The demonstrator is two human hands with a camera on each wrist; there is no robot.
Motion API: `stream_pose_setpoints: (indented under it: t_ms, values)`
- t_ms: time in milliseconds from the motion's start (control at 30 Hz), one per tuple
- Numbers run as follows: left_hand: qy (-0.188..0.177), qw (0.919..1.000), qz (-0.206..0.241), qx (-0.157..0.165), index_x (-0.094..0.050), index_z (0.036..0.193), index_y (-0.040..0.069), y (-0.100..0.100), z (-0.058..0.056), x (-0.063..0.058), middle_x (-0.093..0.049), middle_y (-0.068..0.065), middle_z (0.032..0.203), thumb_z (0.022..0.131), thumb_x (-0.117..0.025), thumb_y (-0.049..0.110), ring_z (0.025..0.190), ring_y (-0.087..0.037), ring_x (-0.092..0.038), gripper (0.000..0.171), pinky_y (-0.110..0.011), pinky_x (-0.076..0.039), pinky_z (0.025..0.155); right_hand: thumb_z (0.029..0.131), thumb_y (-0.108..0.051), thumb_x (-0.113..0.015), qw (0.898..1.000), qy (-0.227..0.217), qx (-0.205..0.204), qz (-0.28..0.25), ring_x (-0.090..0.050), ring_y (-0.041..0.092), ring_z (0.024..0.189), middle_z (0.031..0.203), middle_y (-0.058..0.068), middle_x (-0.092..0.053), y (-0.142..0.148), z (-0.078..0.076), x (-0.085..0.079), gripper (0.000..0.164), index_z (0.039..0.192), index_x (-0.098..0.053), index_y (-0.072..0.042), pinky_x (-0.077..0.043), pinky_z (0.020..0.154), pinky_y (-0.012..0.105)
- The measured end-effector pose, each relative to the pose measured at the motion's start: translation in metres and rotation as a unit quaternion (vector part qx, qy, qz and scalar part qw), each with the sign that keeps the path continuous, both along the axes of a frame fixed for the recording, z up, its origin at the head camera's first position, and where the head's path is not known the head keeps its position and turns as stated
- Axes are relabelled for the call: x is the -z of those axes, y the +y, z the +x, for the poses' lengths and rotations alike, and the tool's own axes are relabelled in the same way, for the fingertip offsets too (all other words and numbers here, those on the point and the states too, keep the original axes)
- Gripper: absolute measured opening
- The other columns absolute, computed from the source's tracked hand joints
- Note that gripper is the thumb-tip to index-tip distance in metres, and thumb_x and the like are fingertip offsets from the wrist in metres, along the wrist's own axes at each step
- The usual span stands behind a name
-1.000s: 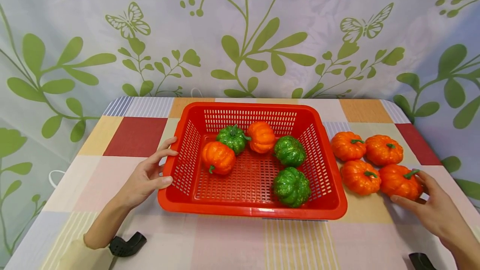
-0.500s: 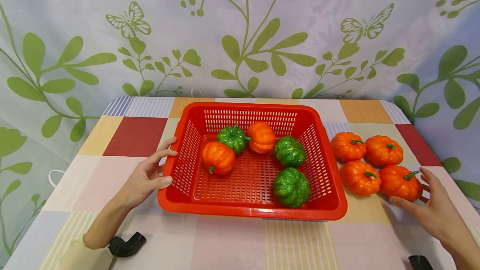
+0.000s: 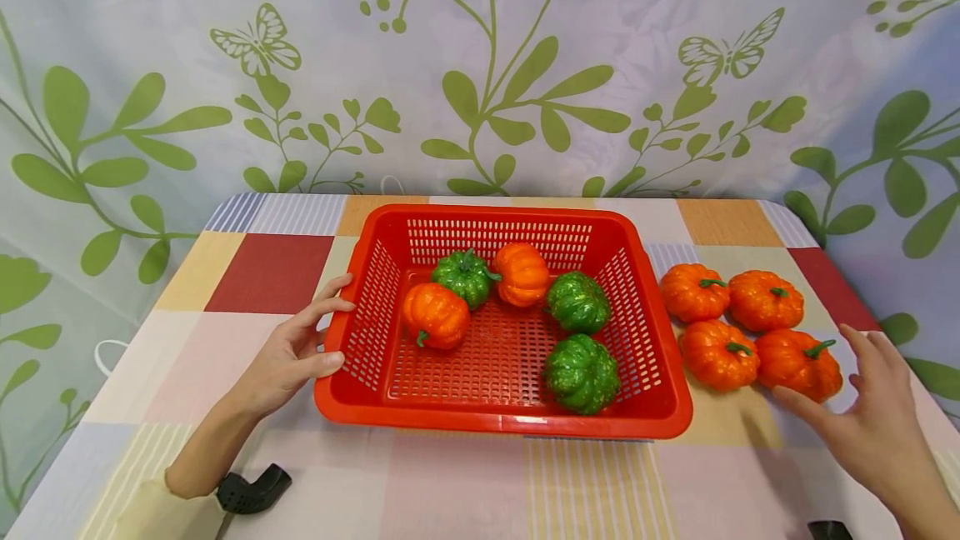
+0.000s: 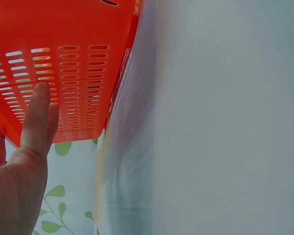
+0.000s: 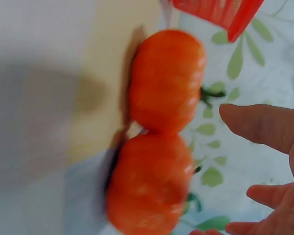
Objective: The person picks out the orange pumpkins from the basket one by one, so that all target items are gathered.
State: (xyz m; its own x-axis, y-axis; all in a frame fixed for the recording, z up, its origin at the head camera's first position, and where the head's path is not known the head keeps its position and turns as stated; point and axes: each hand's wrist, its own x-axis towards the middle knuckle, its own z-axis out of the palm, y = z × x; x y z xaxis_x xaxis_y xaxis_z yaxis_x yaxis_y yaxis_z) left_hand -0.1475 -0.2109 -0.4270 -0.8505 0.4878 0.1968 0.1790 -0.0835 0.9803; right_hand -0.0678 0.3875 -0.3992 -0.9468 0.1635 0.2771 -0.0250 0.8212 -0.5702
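A red plastic basket [image 3: 504, 422] holds two orange and three green toy pumpkins, among them an orange one [image 3: 437, 316] and a green one [image 3: 582, 374]. My left hand [image 3: 281, 365] touches the basket's left rim with its fingertips and thumb. In the left wrist view a straight finger [image 4: 36, 117] lies against the slotted outer wall. To the right of the basket, several orange pumpkins with green stems sit in a cluster. Nearest my right hand [image 3: 873, 415] is the front-right orange pumpkin [image 3: 798, 365]; the fingers and thumb are spread, apart from it and holding nothing.
A patchwork-check cloth [image 3: 465, 482] covers the table. Behind it hangs a curtain [image 3: 337, 90] printed with leaves and butterflies. A black curved piece [image 3: 253, 490] sits by the left wrist, and another dark one [image 3: 829, 530] shows near the right wrist.
My right hand has loosened from around the front-right orange pumpkin and drawn back slightly, fingers spreading. That pumpkin stays in the cluster. The left hand and basket have not visibly moved.
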Motion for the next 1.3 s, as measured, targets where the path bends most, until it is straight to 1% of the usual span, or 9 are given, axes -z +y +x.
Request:
stream_pose_setpoints:
  t_ms: [67, 167, 300, 367, 533, 667, 900, 1067, 1300]
  values:
    - [0.000, 1.0000, -0.001, -0.001, -0.047, 0.137, 0.005, 0.000, 0.000, 0.000, -0.008, -0.007, 0.163, 0.089, -0.056, -0.008, 0.131, -0.030, -0.038, 0.050, -0.044, -0.055, 0.086, 0.075, -0.011, -0.085, 1.000, 0.007, -0.003, 0.002, -0.008, 0.054, 0.139, 0.151, 0.038, -0.013, -0.007, 0.001, -0.006, 0.095, 0.145, -0.026, 0.014, -0.010, 0.119, 0.036]
    - [0.000, 1.0000, -0.001, -0.001, -0.048, 0.137, 0.006, 0.000, 0.000, 0.000, -0.008, -0.007, 0.163, 0.089, -0.056, -0.008, 0.131, -0.030, -0.038, 0.050, -0.044, -0.055, 0.086, 0.077, -0.013, -0.083, 1.000, 0.009, -0.012, 0.006, -0.003, 0.054, 0.142, 0.155, 0.037, -0.008, -0.018, 0.002, -0.015, 0.092, 0.145, -0.028, 0.013, 0.000, 0.110, 0.070]
    - [0.000, 1.0000, -0.001, -0.001, -0.048, 0.136, 0.007, 0.000, 0.000, 0.001, -0.008, -0.007, 0.163, 0.089, -0.056, -0.008, 0.131, -0.030, -0.038, 0.050, -0.044, -0.054, 0.086, 0.078, -0.008, -0.082, 0.999, 0.021, -0.049, -0.007, -0.007, 0.042, 0.147, 0.158, 0.029, -0.014, -0.032, 0.001, -0.029, 0.086, 0.147, -0.033, 0.007, -0.004, 0.117, 0.058]
    - [-0.001, 1.0000, 0.001, 0.000, -0.047, 0.137, 0.006, 0.000, 0.000, 0.000, -0.008, -0.007, 0.163, 0.089, -0.055, -0.008, 0.131, -0.030, -0.038, 0.050, -0.044, -0.054, 0.086, 0.078, -0.005, -0.081, 0.997, 0.023, -0.070, -0.013, -0.011, 0.036, 0.147, 0.159, 0.024, -0.016, -0.039, -0.001, -0.035, 0.084, 0.148, -0.035, 0.004, -0.009, 0.118, 0.038]
    - [-0.001, 1.0000, 0.005, 0.003, -0.046, 0.137, 0.004, 0.000, -0.001, 0.000, -0.007, -0.007, 0.163, 0.089, -0.055, -0.008, 0.132, -0.030, -0.038, 0.050, -0.044, -0.054, 0.086, 0.074, 0.002, -0.082, 0.991, 0.038, -0.122, -0.028, -0.021, 0.015, 0.144, 0.156, 0.008, -0.028, -0.059, -0.006, -0.052, 0.076, 0.142, -0.047, -0.001, -0.017, 0.099, 0.004]
    - [0.001, 1.0000, 0.001, 0.001, -0.047, 0.137, 0.005, 0.000, 0.000, 0.000, -0.008, -0.007, 0.163, 0.089, -0.056, -0.008, 0.131, -0.030, -0.040, 0.050, -0.044, -0.055, 0.086, 0.071, 0.008, -0.083, 0.983, 0.043, -0.169, -0.051, -0.033, 0.001, 0.131, 0.149, -0.002, -0.034, -0.077, -0.012, -0.066, 0.076, 0.139, -0.053, -0.008, -0.030, 0.092, 0.001]
    - [0.001, 0.9999, 0.013, 0.005, -0.049, 0.136, 0.007, 0.000, -0.001, 0.002, -0.009, -0.008, 0.163, 0.089, -0.055, -0.009, 0.128, -0.029, -0.044, 0.049, -0.045, -0.054, 0.086, 0.078, -0.006, -0.084, 0.977, -0.009, -0.207, -0.048, -0.043, 0.007, 0.126, 0.153, -0.004, -0.033, -0.108, -0.022, -0.088, 0.078, 0.144, -0.049, -0.025, -0.035, 0.088, 0.001]
    - [0.002, 0.9999, 0.012, 0.004, -0.048, 0.136, 0.006, 0.000, -0.001, 0.001, -0.009, -0.008, 0.163, 0.090, -0.056, -0.008, 0.130, -0.030, -0.042, 0.050, -0.045, -0.054, 0.086, 0.082, -0.016, -0.082, 0.964, -0.024, -0.264, -0.012, -0.041, 0.031, 0.131, 0.152, 0.004, -0.037, -0.132, -0.035, -0.100, 0.074, 0.146, -0.047, -0.022, -0.046, 0.097, 0.028]
    - [0.003, 0.9998, 0.020, 0.008, -0.049, 0.136, 0.006, 0.000, -0.001, 0.002, -0.009, -0.008, 0.162, 0.089, -0.055, -0.009, 0.129, -0.031, -0.042, 0.049, -0.044, -0.054, 0.087, 0.088, -0.026, -0.076, 0.945, -0.033, -0.323, 0.024, -0.044, 0.031, 0.131, 0.147, 0.007, -0.044, -0.160, -0.052, -0.104, 0.061, 0.142, -0.050, -0.016, -0.045, 0.096, 0.058]
